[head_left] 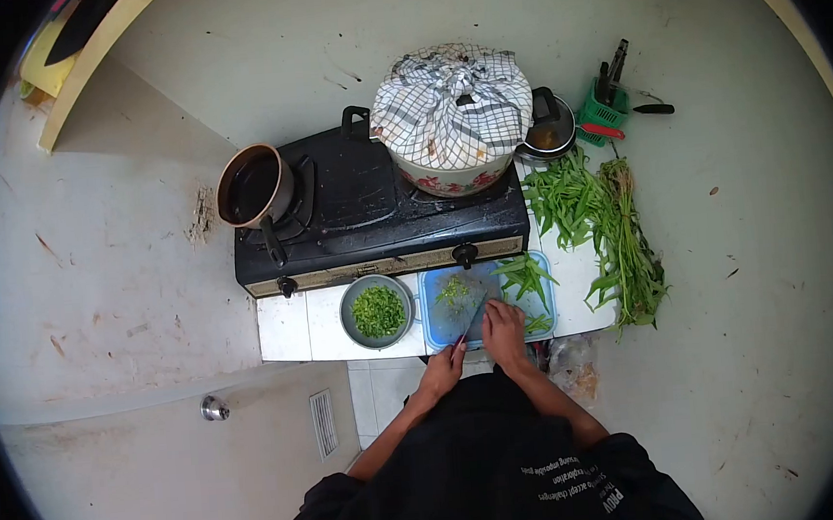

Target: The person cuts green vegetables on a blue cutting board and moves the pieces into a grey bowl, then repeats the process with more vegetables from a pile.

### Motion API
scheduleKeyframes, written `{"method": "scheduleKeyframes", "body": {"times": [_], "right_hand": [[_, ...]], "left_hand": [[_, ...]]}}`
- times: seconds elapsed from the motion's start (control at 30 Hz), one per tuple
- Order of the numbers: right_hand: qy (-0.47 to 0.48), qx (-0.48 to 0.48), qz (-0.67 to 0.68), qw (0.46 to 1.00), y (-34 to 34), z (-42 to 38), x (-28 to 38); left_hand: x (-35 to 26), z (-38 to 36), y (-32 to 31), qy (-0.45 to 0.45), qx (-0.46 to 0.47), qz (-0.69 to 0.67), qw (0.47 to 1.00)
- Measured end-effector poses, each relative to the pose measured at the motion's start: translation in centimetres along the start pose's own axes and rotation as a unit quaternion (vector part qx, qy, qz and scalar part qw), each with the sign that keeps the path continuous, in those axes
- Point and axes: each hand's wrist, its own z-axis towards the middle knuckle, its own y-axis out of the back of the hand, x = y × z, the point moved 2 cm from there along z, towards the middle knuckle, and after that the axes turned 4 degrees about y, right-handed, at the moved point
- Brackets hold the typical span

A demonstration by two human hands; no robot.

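My left hand is closed round the handle of a knife, its blade angled up and right over a grey cutting board. My right hand rests with bent fingers beside the blade, over leafy greens that stick out to its right; its grip is partly hidden. The board lies in a blue tray. Finely chopped greens lie on the board left of the blade. More long leaves lie at the tray's upper right. A grey bowl of chopped greens stands to the left.
Behind the tray is a black gas stove with a saucepan and a large cloth-covered pot. A smaller pot, a bundle of greens and a green basket of utensils stand right. Walls bound the counter.
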Motion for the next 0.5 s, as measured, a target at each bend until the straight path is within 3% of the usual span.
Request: {"method": "scheduleKeyframes", "body": {"times": [0.17, 0.23, 0.5], "right_hand": [[-0.151, -0.065, 0.104, 0.981, 1.7, 0.9, -2.9], [-0.140, -0.053, 0.100, 0.984, 1.6, 0.8, -4.6], [-0.273, 0.088, 0.171, 0.943, -0.6, -0.4, -7.9]], "left_hand": [[-0.6, 1.5, 1.6, 0.063, -0.013, 0.008, 0.998], [-0.4, 2.4, 2.2, 0.058, -0.023, 0.009, 0.998], [-0.3, 2.5, 3.7, 0.068, -0.012, 0.010, 0.998]]}}
